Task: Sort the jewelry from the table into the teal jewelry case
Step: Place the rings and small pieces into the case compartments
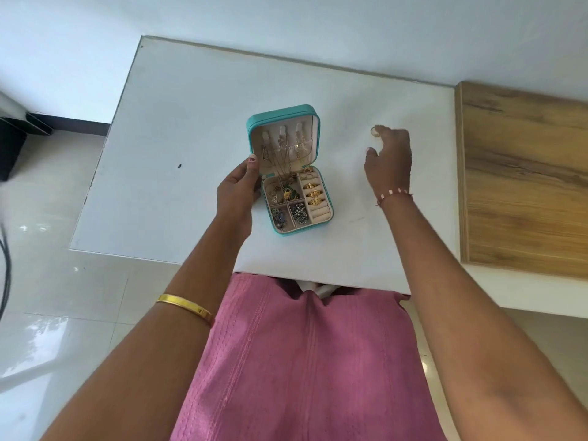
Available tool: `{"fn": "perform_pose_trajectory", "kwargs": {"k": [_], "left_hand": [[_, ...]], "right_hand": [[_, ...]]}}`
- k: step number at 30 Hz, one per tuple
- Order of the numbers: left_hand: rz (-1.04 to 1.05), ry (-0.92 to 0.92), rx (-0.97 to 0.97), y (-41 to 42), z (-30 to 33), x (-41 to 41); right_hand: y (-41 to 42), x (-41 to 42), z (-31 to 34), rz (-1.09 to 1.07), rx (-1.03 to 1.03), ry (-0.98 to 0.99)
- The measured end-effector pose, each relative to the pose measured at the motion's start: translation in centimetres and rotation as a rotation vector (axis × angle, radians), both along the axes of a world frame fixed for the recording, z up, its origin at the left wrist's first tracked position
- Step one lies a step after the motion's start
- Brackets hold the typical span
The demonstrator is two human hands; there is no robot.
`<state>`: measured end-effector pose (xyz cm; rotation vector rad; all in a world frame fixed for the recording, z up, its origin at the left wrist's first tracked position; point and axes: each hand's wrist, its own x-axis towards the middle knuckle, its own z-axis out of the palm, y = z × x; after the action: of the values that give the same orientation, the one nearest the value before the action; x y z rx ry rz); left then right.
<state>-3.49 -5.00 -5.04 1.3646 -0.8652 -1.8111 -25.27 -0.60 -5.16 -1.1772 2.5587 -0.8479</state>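
Note:
The teal jewelry case (254,122) stands open in the middle of the white table (178,116), its lid upright with chains hanging inside. Gold rings (313,193) fill the ring rolls on the right, and small compartments hold pendants and dark earrings. My left hand (237,194) holds the case's left side, thumb on the lid's edge. To the right of the case, my right hand (389,157) reaches over the table, and its fingertip touches a small gold ring (373,131) lying there. Whether the fingers pinch the ring cannot be seen.
A wooden board (521,179) lies at the table's right side. A small dark speck (179,166) marks the table left of the case. Glossy floor tiles and a dark object (11,148) are to the left. My pink clothing is below the table's near edge.

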Motion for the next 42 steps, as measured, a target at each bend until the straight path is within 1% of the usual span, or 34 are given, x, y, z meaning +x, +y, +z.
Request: {"fn": "perform_pose_trajectory", "kwargs": {"k": [2,5,7,10,18,24,29,31,37,42], "left_hand": [[-0.002,0.002,-0.003,0.1,-0.1,0.0],[0.002,0.011,0.003,0.1,-0.2,0.1],[0.006,0.015,0.003,0.2,-0.3,0.1],[0.011,0.013,0.005,0.2,-0.4,0.1],[0.018,0.008,-0.001,0.1,-0.4,0.2],[0.027,0.013,0.018,0.1,-0.4,0.1],[0.023,0.016,0.017,0.2,-0.5,0.1],[0.023,0.015,0.020,0.2,-0.6,0.2],[0.024,0.016,0.019,0.4,-0.3,0.2],[0.030,0.014,0.028,0.5,-0.1,0.4]], "right_hand": [[-0.7,-1.0,-0.7,0.045,0.099,0.058],[-1.4,-1.5,-1.3,0.036,0.176,0.119],[-1.5,-1.6,-1.5,-0.014,0.158,0.085],[-1.4,-1.5,-1.9,-0.094,0.056,0.038],[-0.3,-0.9,-2.1,-0.127,-0.074,-0.008],[-1.2,-1.4,-2.1,-0.094,0.004,-0.058],[-0.7,-1.4,-1.9,-0.146,0.006,-0.085],[-0.2,-0.9,-1.6,-0.165,-0.060,-0.173],[3.0,3.1,1.3,-0.179,-0.272,-0.668],[5.4,6.1,3.1,-0.251,-0.442,-1.234]]}}
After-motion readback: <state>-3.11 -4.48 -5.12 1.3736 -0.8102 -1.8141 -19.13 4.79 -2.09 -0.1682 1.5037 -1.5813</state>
